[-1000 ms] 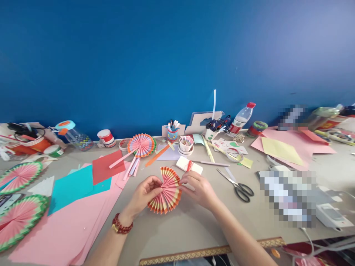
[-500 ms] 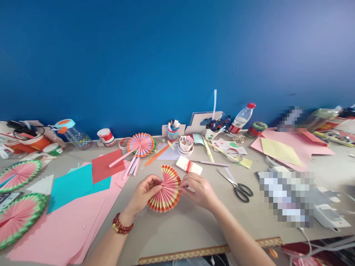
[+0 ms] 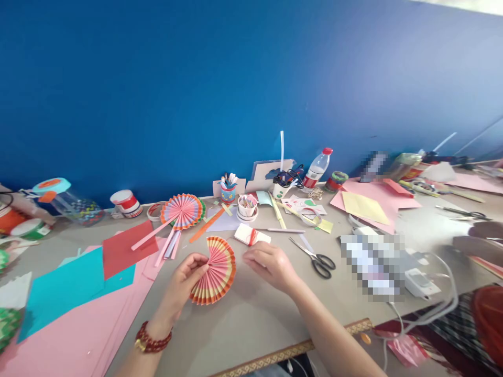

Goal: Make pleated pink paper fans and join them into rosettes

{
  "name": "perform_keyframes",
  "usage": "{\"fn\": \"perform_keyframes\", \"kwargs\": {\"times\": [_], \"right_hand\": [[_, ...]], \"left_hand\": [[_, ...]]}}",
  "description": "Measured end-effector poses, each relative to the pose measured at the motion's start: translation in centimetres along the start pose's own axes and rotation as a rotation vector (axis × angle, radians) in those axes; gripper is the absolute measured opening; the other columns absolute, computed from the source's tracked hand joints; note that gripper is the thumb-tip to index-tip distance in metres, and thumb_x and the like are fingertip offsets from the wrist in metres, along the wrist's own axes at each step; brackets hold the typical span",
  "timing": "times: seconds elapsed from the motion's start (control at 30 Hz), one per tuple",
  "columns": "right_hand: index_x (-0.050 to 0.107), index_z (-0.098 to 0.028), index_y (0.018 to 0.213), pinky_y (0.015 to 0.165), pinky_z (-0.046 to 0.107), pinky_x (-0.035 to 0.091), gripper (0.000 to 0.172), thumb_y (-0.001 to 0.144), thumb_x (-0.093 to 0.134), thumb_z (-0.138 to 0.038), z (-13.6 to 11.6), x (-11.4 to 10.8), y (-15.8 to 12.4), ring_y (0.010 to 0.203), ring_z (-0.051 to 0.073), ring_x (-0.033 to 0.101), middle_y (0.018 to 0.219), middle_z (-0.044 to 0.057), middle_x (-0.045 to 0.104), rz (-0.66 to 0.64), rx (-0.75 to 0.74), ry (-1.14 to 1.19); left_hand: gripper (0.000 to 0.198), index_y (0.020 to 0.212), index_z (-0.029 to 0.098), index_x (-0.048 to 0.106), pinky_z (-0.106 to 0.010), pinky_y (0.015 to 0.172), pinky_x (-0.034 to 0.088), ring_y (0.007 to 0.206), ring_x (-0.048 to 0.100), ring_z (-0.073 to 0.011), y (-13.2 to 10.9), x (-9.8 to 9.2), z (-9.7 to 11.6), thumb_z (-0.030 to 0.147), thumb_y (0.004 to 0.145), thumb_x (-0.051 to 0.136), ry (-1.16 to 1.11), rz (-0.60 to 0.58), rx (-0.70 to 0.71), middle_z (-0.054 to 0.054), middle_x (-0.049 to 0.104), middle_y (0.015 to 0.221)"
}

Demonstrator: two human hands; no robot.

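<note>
The grey desk (image 3: 236,335) spreads beneath the pink-and-yellow fan (image 3: 219,273). At the fan's left, the left grip (image 3: 187,278) closes, pinching its centre; just right of the fan, the right grip (image 3: 272,264) is partly open, visibly holding nothing. Scissors (image 3: 315,257) lie farther right of the fan; a white block (image 3: 260,237) sits beyond it.

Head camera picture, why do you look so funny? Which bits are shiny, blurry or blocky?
In the head view, the blue wall turns paler toward the right; glare whitens the right part of the table; square blocks hide a thing near the white cables; the green-edged fan at the left edge is smeary, while the folds of the orange-edged fan look clearer.
</note>
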State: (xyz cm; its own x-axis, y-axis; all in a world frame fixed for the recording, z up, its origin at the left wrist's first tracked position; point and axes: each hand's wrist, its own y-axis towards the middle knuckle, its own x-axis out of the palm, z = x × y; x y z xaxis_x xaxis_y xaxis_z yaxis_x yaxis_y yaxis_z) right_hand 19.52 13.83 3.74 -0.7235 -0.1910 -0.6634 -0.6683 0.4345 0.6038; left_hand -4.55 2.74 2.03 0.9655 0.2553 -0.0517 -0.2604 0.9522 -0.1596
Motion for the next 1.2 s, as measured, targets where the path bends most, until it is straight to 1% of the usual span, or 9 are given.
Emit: {"fn": "perform_keyframes", "kwargs": {"times": [0.17, 0.27, 0.4, 0.6, 0.77, 0.83, 1.0, 1.1, 1.2], "right_hand": [[0.068, -0.019, 0.100, 0.084, 0.031, 0.050, 0.020, 0.098, 0.049, -0.027, 6.1, -6.5, -1.3, 0.096, 0.021, 0.065, 0.104, 0.010, 0.070, -0.003, 0.432, -0.447], [0.066, -0.018, 0.111, 0.088, 0.034, 0.047, 0.024, 0.089, 0.059, -0.022, 10.6, -9.5, -3.2, 0.108, 0.027, 0.060, 0.117, 0.012, 0.067, -0.125, 0.756, -0.850], [0.070, -0.014, 0.095, 0.079, 0.036, 0.045, 0.017, 0.083, 0.058, -0.014, 13.7, -10.7, -5.4, 0.099, 0.029, 0.061, 0.102, 0.015, 0.070, -0.191, 0.865, -0.929], [0.069, -0.018, 0.087, 0.075, 0.034, 0.043, 0.014, 0.088, 0.055, -0.018, 14.3, -11.4, -5.5, 0.101, 0.028, 0.059, 0.100, 0.012, 0.070, -0.229, 0.818, -0.952], [0.065, -0.017, 0.093, 0.080, 0.036, 0.044, 0.018, 0.093, 0.048, -0.022, 10.9, -12.5, -3.4, 0.093, 0.027, 0.061, 0.084, 0.012, 0.069, -0.179, 0.668, -0.937], [0.062, -0.019, 0.094, 0.075, 0.033, 0.047, 0.017, 0.095, 0.047, -0.026, 7.7, -11.2, -2.2, 0.086, 0.024, 0.063, 0.088, 0.010, 0.069, -0.134, 0.428, -0.702], [0.055, -0.022, 0.095, 0.087, 0.036, 0.049, 0.007, 0.096, 0.048, -0.021, -1.3, -5.2, 1.4, 0.093, 0.023, 0.065, 0.087, 0.006, 0.067, -0.143, -0.051, -0.186], [0.053, -0.022, 0.094, 0.092, 0.040, 0.047, 0.007, 0.094, 0.050, -0.016, -4.1, -2.7, 2.8, 0.088, 0.022, 0.064, 0.082, 0.005, 0.065, -0.085, -0.133, -0.089], [0.054, -0.021, 0.095, 0.087, 0.039, 0.048, 0.007, 0.093, 0.051, -0.015, -4.6, -1.5, 3.3, 0.089, 0.023, 0.062, 0.082, 0.005, 0.065, -0.053, -0.148, -0.064]], "left_hand": [[0.032, 0.088, 0.020, 0.064, -0.028, 0.078, 0.049, 0.087, 0.063, -0.0210, 0.3, -0.5, 0.0, 0.049, 0.076, 0.071, 0.105, 0.037, -0.002, -0.003, 0.067, 0.086], [0.030, 0.089, 0.020, 0.064, -0.029, 0.079, 0.049, 0.087, 0.064, -0.0217, 0.4, -0.7, -0.3, 0.047, 0.078, 0.069, 0.183, 0.030, 0.038, -0.003, 0.068, 0.088], [0.025, 0.090, 0.022, 0.063, -0.031, 0.081, 0.050, 0.089, 0.066, -0.0229, 0.6, -0.9, -1.1, 0.043, 0.079, 0.068, 0.258, -0.012, 0.082, -0.004, 0.069, 0.090], [0.021, 0.089, 0.024, 0.059, -0.031, 0.080, 0.050, 0.087, 0.067, -0.0232, 0.1, -1.3, -1.7, 0.041, 0.080, 0.067, 0.371, -0.023, 0.133, -0.003, 0.069, 0.088], [0.013, 0.090, 0.024, 0.061, -0.031, 0.070, 0.048, 0.077, 0.067, -0.0227, -1.7, -2.1, -0.1, 0.036, 0.086, 0.061, 0.750, 0.039, 0.177, -0.003, 0.069, 0.086], [0.012, 0.091, 0.024, 0.063, -0.031, 0.070, 0.048, 0.075, 0.065, -0.0207, -2.3, -1.7, 1.2, 0.035, 0.090, 0.057, 0.875, 0.072, 0.238, -0.004, 0.069, 0.095], [0.014, 0.106, 0.024, 0.062, -0.029, 0.081, 0.050, 0.087, 0.064, -0.0170, -2.9, 1.3, 5.2, 0.026, 0.095, 0.053, 0.655, 0.021, 0.556, -0.004, 0.065, 0.104], [0.014, 0.107, 0.023, 0.060, -0.028, 0.085, 0.050, 0.092, 0.062, -0.0163, -3.0, 2.7, 6.5, 0.022, 0.094, 0.057, 0.572, 0.079, 0.683, -0.004, 0.063, 0.106], [0.011, 0.104, 0.023, 0.059, -0.028, 0.085, 0.050, 0.096, 0.062, -0.0171, -3.3, 3.3, 6.5, 0.021, 0.093, 0.059, 0.546, 0.148, 0.712, -0.004, 0.064, 0.103]]}}
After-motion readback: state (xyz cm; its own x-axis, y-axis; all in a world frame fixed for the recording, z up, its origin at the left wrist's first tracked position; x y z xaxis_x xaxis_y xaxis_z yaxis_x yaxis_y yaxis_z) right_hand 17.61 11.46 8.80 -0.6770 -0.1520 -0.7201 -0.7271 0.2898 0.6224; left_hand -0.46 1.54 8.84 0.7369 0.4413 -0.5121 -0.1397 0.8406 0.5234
